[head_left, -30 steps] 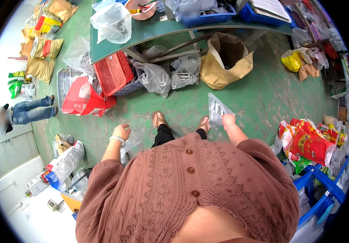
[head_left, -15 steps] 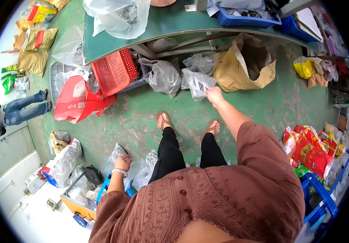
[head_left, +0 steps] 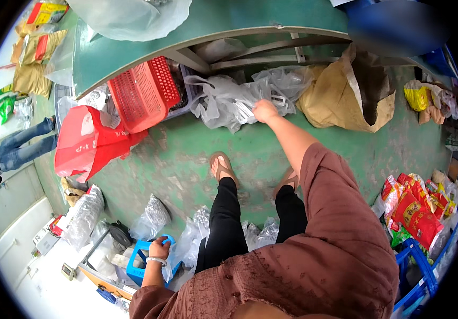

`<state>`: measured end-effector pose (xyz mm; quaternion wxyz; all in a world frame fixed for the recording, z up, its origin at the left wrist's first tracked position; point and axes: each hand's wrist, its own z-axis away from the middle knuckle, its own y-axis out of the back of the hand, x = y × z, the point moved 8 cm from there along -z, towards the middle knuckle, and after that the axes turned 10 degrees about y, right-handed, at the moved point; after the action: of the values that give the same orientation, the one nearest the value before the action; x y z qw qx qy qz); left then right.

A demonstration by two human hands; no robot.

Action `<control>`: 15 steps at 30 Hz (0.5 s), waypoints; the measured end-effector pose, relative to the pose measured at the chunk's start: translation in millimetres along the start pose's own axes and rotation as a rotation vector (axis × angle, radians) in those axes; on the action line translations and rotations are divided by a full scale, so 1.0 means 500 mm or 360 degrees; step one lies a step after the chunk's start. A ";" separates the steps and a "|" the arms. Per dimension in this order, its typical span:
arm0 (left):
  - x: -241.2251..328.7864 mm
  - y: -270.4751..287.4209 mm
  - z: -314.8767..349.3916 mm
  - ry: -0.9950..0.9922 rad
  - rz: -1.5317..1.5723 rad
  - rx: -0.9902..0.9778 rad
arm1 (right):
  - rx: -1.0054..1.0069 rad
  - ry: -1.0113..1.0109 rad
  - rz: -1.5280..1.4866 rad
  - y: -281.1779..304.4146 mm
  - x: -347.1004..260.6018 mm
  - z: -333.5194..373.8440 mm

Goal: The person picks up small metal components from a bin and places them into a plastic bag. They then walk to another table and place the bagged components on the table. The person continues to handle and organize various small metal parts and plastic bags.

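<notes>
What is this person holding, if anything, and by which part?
The right hand holds a clear plastic bag by its right edge; the left hand shows no clear hold.

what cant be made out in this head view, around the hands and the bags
In the head view:
- Right hand: fingertips hidden against the clear bags, so its grip is unclear.
- Left hand: seen from above, so contact with the blue stool can't be told.
- Brown sack: its contents are lost in shadow.
- Pale bag on the table: cut off by the upper edge.
</notes>
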<state>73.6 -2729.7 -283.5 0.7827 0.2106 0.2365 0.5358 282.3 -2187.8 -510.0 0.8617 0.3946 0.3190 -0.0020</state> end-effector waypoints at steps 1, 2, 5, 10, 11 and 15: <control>-0.002 -0.007 -0.002 0.0004 0.0007 -0.0009 | -0.0007 -0.0021 -0.0030 -0.018 0.008 -0.007; 0.001 -0.008 -0.002 0.0005 0.0020 -0.0010 | -0.0007 -0.0035 -0.0060 -0.025 0.012 -0.018; 0.010 -0.013 -0.004 0.0021 0.0072 -0.0034 | 0.0219 -0.0036 -0.0371 -0.026 0.018 -0.035; 0.014 -0.016 0.001 0.0130 0.0219 -0.0136 | 0.0495 -0.0205 -0.0806 0.052 0.028 -0.031; 0.016 -0.018 0.003 0.0141 0.0240 -0.0146 | 0.0505 -0.0201 -0.0839 0.058 0.017 -0.027; -0.009 -0.037 -0.008 0.0097 0.0222 -0.0116 | 0.0434 -0.0061 -0.0764 0.095 -0.067 -0.013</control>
<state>83.3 -2739.8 -296.8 0.7430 0.1816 0.2254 0.6034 264.1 -2158.8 -462.3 0.7812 0.4201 0.3839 -0.2566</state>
